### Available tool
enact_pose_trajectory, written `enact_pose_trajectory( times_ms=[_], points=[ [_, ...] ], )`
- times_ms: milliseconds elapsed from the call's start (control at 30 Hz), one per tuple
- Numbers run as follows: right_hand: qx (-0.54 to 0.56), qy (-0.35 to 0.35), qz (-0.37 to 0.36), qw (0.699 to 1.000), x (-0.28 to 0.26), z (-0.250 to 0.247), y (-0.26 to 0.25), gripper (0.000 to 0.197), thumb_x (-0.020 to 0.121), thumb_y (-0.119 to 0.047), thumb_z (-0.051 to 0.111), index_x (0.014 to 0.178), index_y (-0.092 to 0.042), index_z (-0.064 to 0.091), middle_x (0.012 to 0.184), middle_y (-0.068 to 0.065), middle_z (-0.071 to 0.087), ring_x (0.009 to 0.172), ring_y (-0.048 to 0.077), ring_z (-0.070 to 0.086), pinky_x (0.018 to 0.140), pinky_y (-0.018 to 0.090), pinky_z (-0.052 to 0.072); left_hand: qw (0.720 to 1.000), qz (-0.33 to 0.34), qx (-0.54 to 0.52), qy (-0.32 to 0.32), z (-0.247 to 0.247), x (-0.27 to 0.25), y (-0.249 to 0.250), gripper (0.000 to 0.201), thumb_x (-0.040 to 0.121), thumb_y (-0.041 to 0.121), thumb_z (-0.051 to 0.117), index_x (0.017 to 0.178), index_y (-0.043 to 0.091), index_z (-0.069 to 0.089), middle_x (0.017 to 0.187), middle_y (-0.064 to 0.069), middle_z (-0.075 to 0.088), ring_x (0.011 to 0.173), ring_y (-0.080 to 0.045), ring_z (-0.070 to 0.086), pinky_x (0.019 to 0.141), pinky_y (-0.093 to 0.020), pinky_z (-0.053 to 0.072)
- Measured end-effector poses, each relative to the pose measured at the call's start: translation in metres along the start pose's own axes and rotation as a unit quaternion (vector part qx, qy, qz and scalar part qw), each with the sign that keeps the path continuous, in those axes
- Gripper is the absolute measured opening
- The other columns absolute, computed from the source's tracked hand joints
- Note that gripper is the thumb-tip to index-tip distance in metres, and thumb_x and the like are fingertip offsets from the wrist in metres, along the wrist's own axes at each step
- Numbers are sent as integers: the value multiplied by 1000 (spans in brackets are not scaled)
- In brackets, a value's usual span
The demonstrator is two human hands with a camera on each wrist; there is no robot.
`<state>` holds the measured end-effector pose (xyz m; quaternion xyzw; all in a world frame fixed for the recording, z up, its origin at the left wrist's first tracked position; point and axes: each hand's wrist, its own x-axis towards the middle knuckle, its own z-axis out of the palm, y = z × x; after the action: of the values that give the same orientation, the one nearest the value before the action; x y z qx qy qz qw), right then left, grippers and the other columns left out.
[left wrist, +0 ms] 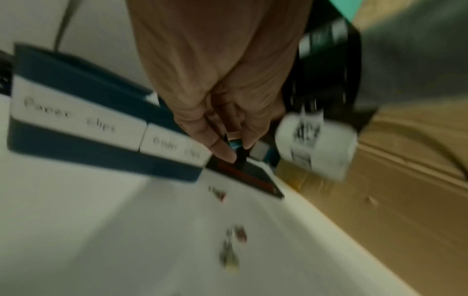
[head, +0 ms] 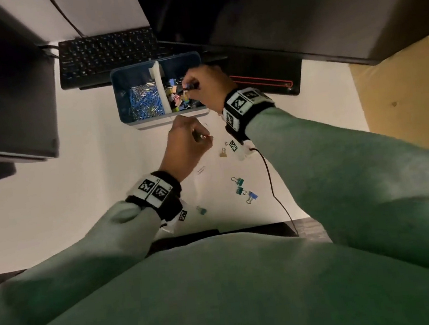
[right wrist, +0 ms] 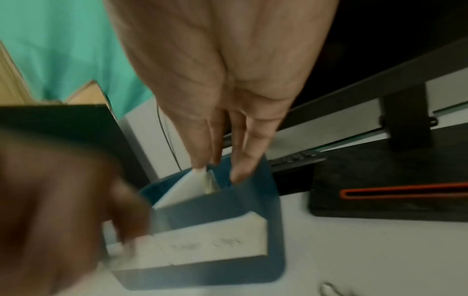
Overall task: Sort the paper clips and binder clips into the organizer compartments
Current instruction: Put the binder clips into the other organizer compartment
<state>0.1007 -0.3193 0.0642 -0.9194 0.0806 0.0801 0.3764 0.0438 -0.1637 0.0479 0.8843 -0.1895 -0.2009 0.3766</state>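
While right hand (head: pixel 206 85) hovers over organizer's (head: pixel 133 119) right compartment, fingers pinch small clip, kind unclear. Left hand (head: pixel 187 145) curled beside front wall, contents unclear. Binder clips (head: pixel 238 185) lie loose on desk (head: pixel 66 206). Risk: release near white divider (head: pixel 159 88) drops clip among paper clips (head: pixel 142 101).

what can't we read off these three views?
- Right hand: head view shows a small item pinched over the organizer; too small to tell its type.
- Left hand: its fingers curl round something tiny; the left wrist view is motion-blurred.
- Binder clip label: unreadable in the blurred right wrist view.
- Clip by the left wristband: partly hidden and blurred in the head view.
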Motion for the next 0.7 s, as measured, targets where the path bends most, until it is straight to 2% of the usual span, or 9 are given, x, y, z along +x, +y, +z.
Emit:
enact_pose_trajectory(
  times_ms=[133, 200, 267, 300, 400, 467, 533, 600, 700],
  points=[
    [-39, 99, 53, 993, -18, -7, 42, 13, 91, -18, 59, 102, -12, 62, 108, 11, 61, 92, 27, 64, 82, 40, 52, 995, 35, -10, 88, -46, 43, 9, 11, 84, 15, 69, 77, 22, 64, 94, -4, 67, 81, -10, 61, 80, -16, 50],
    [-72, 17, 123, 990, -34, 2, 65, 35, 89, -26, 66, 119, -13, 55, 128, 13, 49, 105, 28, 60, 92, 40, 50, 994, 40, 21, 101, -54, 64, 9, 1, 83, 19, 69, 84, 18, 70, 97, -6, 66, 80, -11, 60, 81, -21, 52],
    [-109, -94, 155, 977, -50, 14, 76, 66, 83, -33, 74, 137, -16, 40, 139, 16, 33, 110, 32, 57, 97, 42, 49, 995, 48, 60, 69, -50, 71, 9, 18, 83, 20, 72, 100, 14, 70, 111, -7, 60, 87, -12, 59, 86, -25, 53],
    [-132, -118, 148, 973, -57, 21, 78, 72, 81, -32, 76, 140, -17, 36, 138, 17, 31, 109, 35, 58, 97, 44, 49, 995, 47, 67, 60, -46, 66, 10, 24, 84, 19, 72, 107, 13, 67, 118, -7, 55, 91, -13, 58, 88, -24, 52],
    [-179, -102, 109, 973, -70, 41, 83, 60, 82, -21, 74, 132, -14, 41, 127, 16, 35, 101, 36, 59, 89, 44, 53, 992, 63, 88, 66, -19, 30, 7, 16, 85, 20, 70, 98, 13, 65, 112, -6, 57, 84, -12, 55, 79, -24, 51],
    [-177, -83, 98, 976, -79, 52, 88, 46, 84, -15, 70, 122, -10, 46, 121, 16, 39, 87, 34, 62, 81, 44, 56, 994, 39, 103, 10, 9, 3, 0, 12, 87, 22, 68, 93, 14, 62, 100, -4, 59, 78, -15, 57, 71, -28, 49],
    [-150, -58, 88, 983, -87, 57, 91, 28, 86, -9, 65, 110, -8, 51, 114, 14, 44, 77, 31, 63, 75, 43, 57, 989, -1, 130, -66, 40, -15, -6, 20, 88, 27, 66, 100, 14, 57, 100, -5, 57, 81, -22, 60, 69, -31, 47],
    [-137, -52, 115, 983, -92, 54, 95, 19, 89, -10, 59, 107, -6, 53, 113, 16, 48, 83, 32, 62, 78, 40, 55, 983, -17, 153, -101, 65, -21, -10, 28, 88, 27, 66, 108, 12, 53, 106, -9, 53, 85, -27, 60, 71, -36, 50],
    [-103, -38, 162, 981, -98, 46, 105, 16, 93, -13, 56, 105, -2, 55, 111, 17, 52, 89, 32, 61, 75, 37, 52, 981, -11, 169, -94, 83, -14, -10, 26, 89, 18, 64, 108, 7, 51, 107, -13, 50, 85, -33, 60, 70, -43, 54]
  ],
)
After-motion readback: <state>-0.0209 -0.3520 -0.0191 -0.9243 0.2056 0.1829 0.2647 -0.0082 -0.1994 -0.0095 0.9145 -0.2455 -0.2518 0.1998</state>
